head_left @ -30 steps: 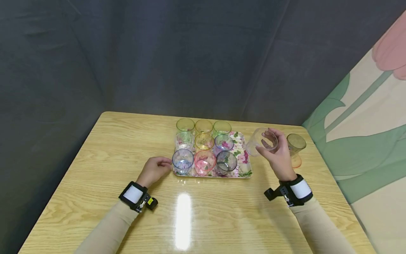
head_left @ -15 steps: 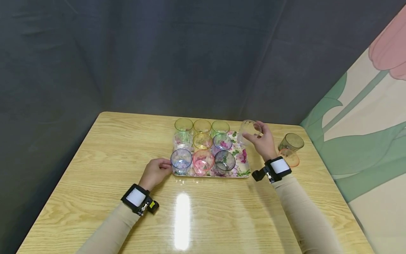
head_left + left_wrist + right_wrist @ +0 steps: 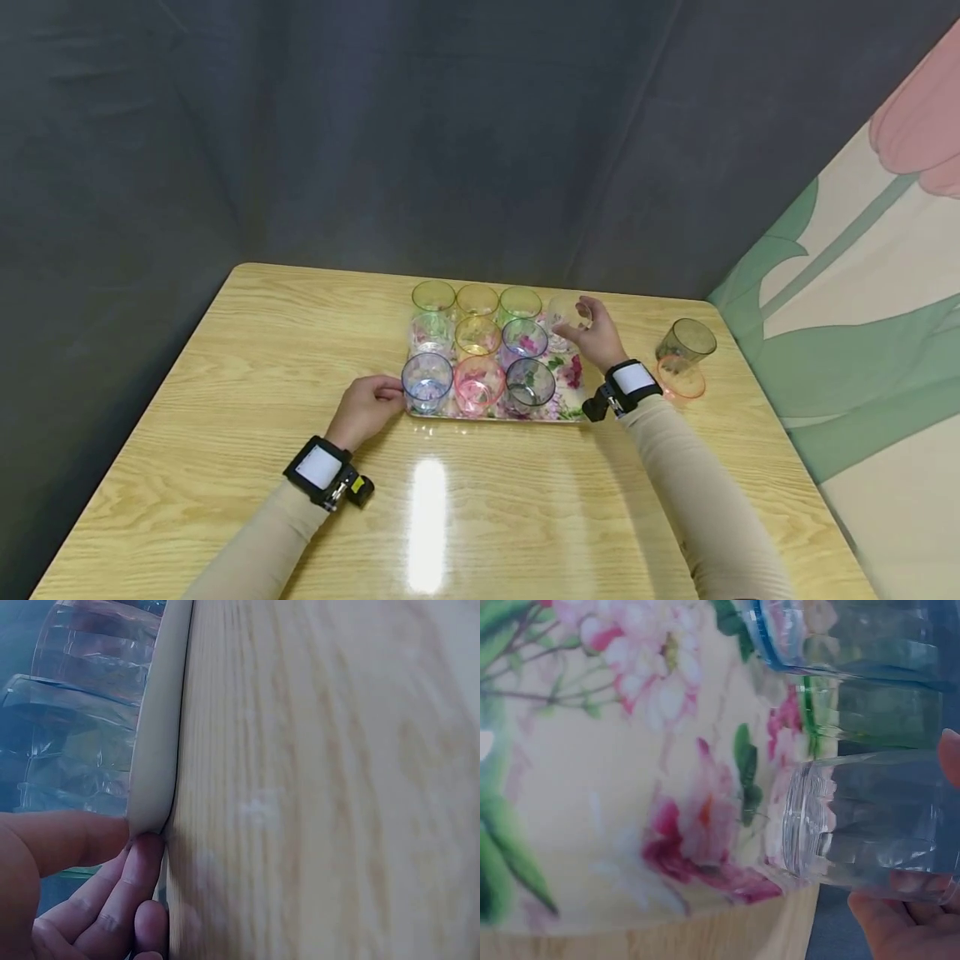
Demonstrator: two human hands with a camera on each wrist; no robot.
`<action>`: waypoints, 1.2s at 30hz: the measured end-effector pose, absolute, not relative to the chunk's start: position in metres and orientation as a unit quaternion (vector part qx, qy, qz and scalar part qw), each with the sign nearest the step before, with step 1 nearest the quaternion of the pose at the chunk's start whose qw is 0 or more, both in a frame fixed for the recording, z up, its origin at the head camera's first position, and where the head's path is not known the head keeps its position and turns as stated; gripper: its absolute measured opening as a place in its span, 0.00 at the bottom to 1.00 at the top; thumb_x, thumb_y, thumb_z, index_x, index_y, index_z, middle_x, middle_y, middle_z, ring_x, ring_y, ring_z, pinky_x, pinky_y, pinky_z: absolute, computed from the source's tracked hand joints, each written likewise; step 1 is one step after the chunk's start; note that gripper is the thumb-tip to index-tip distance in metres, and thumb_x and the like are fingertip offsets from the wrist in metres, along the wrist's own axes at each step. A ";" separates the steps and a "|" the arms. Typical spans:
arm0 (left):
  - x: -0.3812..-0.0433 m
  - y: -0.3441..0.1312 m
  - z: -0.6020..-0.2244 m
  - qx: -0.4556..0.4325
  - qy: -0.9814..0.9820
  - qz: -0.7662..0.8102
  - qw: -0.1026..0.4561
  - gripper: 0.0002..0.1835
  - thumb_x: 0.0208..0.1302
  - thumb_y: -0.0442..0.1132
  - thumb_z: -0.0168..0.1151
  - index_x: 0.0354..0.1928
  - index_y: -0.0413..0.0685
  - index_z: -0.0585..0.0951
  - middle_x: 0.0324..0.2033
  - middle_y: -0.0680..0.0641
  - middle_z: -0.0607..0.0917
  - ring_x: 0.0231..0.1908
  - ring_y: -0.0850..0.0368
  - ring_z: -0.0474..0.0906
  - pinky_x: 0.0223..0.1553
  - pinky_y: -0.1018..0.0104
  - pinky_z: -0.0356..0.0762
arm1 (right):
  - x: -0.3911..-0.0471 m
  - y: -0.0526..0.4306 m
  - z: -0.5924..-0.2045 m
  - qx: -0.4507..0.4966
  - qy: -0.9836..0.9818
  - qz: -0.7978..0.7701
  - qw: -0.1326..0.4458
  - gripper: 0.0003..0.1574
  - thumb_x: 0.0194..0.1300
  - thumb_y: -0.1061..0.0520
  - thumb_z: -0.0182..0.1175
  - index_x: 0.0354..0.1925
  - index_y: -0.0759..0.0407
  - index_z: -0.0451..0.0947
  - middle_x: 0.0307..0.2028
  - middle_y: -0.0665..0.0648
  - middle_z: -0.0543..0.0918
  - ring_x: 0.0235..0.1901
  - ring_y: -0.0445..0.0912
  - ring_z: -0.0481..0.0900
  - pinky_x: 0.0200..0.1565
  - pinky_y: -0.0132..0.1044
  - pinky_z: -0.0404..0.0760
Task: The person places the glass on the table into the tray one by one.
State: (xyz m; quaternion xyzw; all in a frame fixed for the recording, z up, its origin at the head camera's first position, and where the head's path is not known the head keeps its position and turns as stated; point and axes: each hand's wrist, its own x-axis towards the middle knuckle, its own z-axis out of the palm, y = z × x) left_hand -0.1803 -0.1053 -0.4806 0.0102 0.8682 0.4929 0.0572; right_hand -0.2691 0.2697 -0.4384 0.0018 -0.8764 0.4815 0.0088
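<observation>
My right hand (image 3: 588,335) grips a clear tumbler (image 3: 564,321), thumb on one side and fingers on the other, at the back right of a floral tray (image 3: 573,392). In the right wrist view the tumbler's base (image 3: 799,825) is right at the tray's surface, next to a green tumbler (image 3: 847,712) and a blue one (image 3: 870,637). With thumb and fingers, my left hand (image 3: 366,411) pinches the tray's front left corner, beside a blue tumbler (image 3: 427,383). The left wrist view shows the fingers at the pale tray rim (image 3: 161,720).
Several coloured tumblers stand in rows on the tray, among them a pink one (image 3: 480,386) and a grey one (image 3: 530,385). To the right, an olive tumbler (image 3: 686,337) overlaps an orange rim (image 3: 693,392). A dark curtain (image 3: 450,150) hangs behind the wooden table (image 3: 300,325).
My right hand has carried the clear tumbler left and down, from beside the tray to its back right corner. The left hand stays at the tray's corner.
</observation>
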 end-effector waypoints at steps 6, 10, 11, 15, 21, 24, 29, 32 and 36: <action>-0.181 -0.106 -0.481 0.008 0.869 0.492 0.058 0.13 0.56 0.36 0.64 0.43 0.40 0.83 0.35 0.41 0.87 0.33 0.56 0.79 0.38 0.58 0.79 | -0.274 0.263 -0.443 0.000 -0.886 0.463 0.007 0.51 0.63 0.53 0.61 0.71 0.66 0.42 0.69 0.71 0.56 0.67 0.59 0.53 0.65 0.59 0.61; -0.181 -0.105 -0.481 0.003 0.870 0.489 0.062 0.13 0.56 0.36 0.64 0.43 0.40 0.83 0.35 0.42 0.87 0.33 0.56 0.79 0.39 0.59 0.79 | -0.279 0.261 -0.442 0.004 -0.892 0.453 0.006 0.51 0.63 0.53 0.61 0.71 0.67 0.41 0.69 0.71 0.55 0.67 0.59 0.53 0.66 0.58 0.60; -0.181 -0.105 -0.481 0.002 0.871 0.488 0.063 0.13 0.56 0.36 0.64 0.43 0.41 0.83 0.35 0.42 0.87 0.33 0.56 0.79 0.39 0.59 0.79 | -0.280 0.261 -0.441 0.005 -0.892 0.451 0.004 0.51 0.63 0.53 0.61 0.71 0.67 0.41 0.69 0.71 0.55 0.67 0.59 0.53 0.66 0.58 0.60; -0.181 -0.105 -0.481 0.001 0.871 0.486 0.065 0.13 0.56 0.36 0.65 0.43 0.40 0.83 0.34 0.42 0.87 0.33 0.57 0.79 0.38 0.60 0.79 | -0.282 0.260 -0.439 0.002 -0.895 0.447 -0.005 0.52 0.63 0.54 0.60 0.71 0.66 0.40 0.70 0.70 0.53 0.67 0.59 0.51 0.67 0.59 0.57; -0.180 -0.104 -0.479 0.006 0.872 0.486 0.062 0.13 0.56 0.36 0.64 0.43 0.39 0.82 0.34 0.41 0.87 0.33 0.56 0.79 0.38 0.59 0.79 | -0.284 0.260 -0.440 -0.011 -0.908 0.418 -0.003 0.53 0.62 0.54 0.62 0.72 0.64 0.41 0.71 0.69 0.52 0.68 0.60 0.50 0.66 0.60 0.59; -0.180 -0.105 -0.479 0.005 0.872 0.486 0.062 0.13 0.55 0.35 0.64 0.43 0.39 0.82 0.34 0.41 0.87 0.33 0.56 0.79 0.37 0.60 0.79 | -0.285 0.259 -0.440 -0.011 -0.914 0.406 -0.002 0.53 0.62 0.53 0.62 0.72 0.64 0.42 0.71 0.69 0.53 0.67 0.60 0.51 0.65 0.60 0.61; -0.180 -0.105 -0.478 0.005 0.870 0.488 0.062 0.13 0.55 0.35 0.64 0.43 0.39 0.82 0.34 0.41 0.87 0.33 0.56 0.79 0.37 0.60 0.79 | -0.283 0.258 -0.438 -0.011 -0.916 0.400 -0.006 0.53 0.62 0.51 0.61 0.72 0.64 0.40 0.70 0.70 0.53 0.67 0.60 0.52 0.64 0.60 0.62; -0.180 -0.105 -0.478 0.002 0.870 0.489 0.063 0.13 0.55 0.36 0.64 0.43 0.39 0.83 0.34 0.41 0.87 0.33 0.56 0.79 0.37 0.60 0.79 | -0.281 0.257 -0.436 -0.013 -0.917 0.399 -0.003 0.56 0.62 0.51 0.62 0.72 0.65 0.37 0.71 0.71 0.50 0.68 0.61 0.49 0.65 0.60 0.62; -0.180 -0.104 -0.477 -0.003 0.870 0.489 0.066 0.13 0.55 0.36 0.64 0.43 0.39 0.83 0.34 0.42 0.87 0.33 0.57 0.79 0.37 0.61 0.78 | -0.278 0.256 -0.432 -0.013 -0.924 0.380 0.025 0.64 0.57 0.49 0.66 0.72 0.65 0.32 0.71 0.72 0.44 0.68 0.62 0.46 0.66 0.61 0.58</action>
